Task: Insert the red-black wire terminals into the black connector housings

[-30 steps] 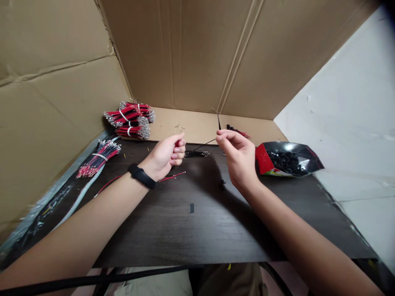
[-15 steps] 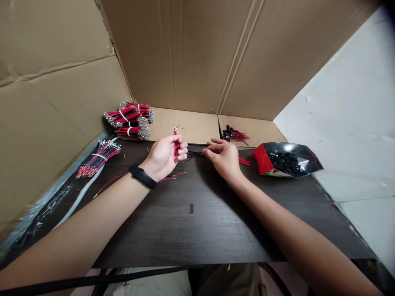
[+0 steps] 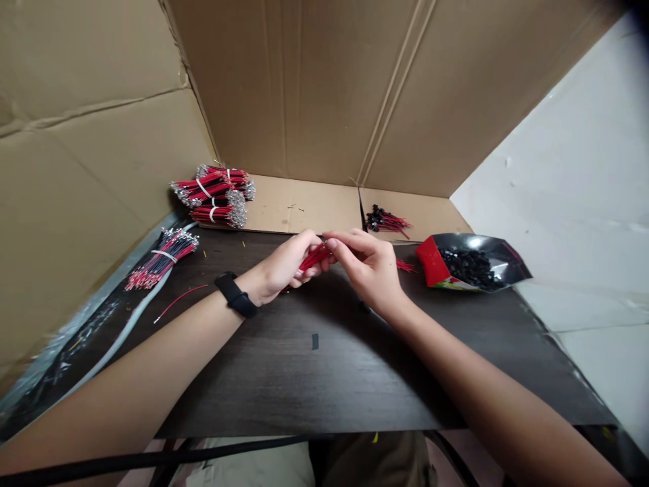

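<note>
Your right hand has come in from the desk to meet your left hand. Both now pinch the small sheaf of red wires between them, just above the desk's far edge, so you are working the wire ends together.

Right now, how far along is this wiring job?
Looks partly done: a small pile of wires with black ends lies on the cardboard at the back. In hand: the left hand grips a few red wires while the right hand pinches at their tip. Left: tied wire bundles, another bundle, a loose red wire, and a bag of black parts.
</note>
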The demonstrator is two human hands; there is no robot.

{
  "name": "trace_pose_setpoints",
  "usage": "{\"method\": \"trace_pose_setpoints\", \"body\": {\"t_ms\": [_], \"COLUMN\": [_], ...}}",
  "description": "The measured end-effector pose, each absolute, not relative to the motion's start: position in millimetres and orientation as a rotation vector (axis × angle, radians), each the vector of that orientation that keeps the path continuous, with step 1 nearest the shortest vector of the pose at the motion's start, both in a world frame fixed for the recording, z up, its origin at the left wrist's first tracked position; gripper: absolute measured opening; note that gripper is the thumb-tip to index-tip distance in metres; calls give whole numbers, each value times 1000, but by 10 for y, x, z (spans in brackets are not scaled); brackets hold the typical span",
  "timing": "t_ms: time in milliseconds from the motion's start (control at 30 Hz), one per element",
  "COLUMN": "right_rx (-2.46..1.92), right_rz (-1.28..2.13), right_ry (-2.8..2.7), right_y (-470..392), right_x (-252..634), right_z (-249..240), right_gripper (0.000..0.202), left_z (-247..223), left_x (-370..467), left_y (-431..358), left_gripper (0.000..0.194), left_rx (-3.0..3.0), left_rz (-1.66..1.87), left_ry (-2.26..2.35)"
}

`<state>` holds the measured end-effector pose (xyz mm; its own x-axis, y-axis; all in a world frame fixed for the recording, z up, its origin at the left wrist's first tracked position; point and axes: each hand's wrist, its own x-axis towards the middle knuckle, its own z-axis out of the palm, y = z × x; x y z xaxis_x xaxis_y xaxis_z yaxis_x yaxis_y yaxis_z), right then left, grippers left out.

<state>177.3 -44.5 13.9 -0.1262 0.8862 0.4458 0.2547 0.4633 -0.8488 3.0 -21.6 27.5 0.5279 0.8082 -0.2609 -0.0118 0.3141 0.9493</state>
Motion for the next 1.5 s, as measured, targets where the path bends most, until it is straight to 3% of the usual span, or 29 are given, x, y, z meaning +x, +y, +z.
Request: {"method": "trace_pose_setpoints", "body": {"t_ms": [200,533,633,800,900,1033,1300,1500], "right_rx": [-1012,-1034,-1014,-919,-932,-956,-993,-1287], "right_rz": [863,1018,1109,1328,1381,1313,1143,634], "right_ry": [-1580,-1474,-1361,-1090,-1116,-1194,-1236,-1692], "right_y": [-433,-318,-302,-325,-351,-356,-328,-165], "right_x": [1790,1955,1963,1880,1840,1846,1878,2434], "right_z": [105,162,167,138,105,46,10,273], "right_gripper": [12,7,13,41,38,24,26,26], "left_z": [271,346,354,283,244,228,211,467], "left_x": [11,-85,-68,19,61,116,233,-274], "left_y": [-184,-180,-192,-186,-197,-258,-365,-80], "left_gripper": [17,14,12,8,13,16,14,13], "left_rx": [1153,1586,1562,1240,1171,1275,1418,1842], "left_rz": [697,623,784,1006,1106,1109,1164,1181], "left_ry": [872,885,903,715,712,784,903,1109]}}
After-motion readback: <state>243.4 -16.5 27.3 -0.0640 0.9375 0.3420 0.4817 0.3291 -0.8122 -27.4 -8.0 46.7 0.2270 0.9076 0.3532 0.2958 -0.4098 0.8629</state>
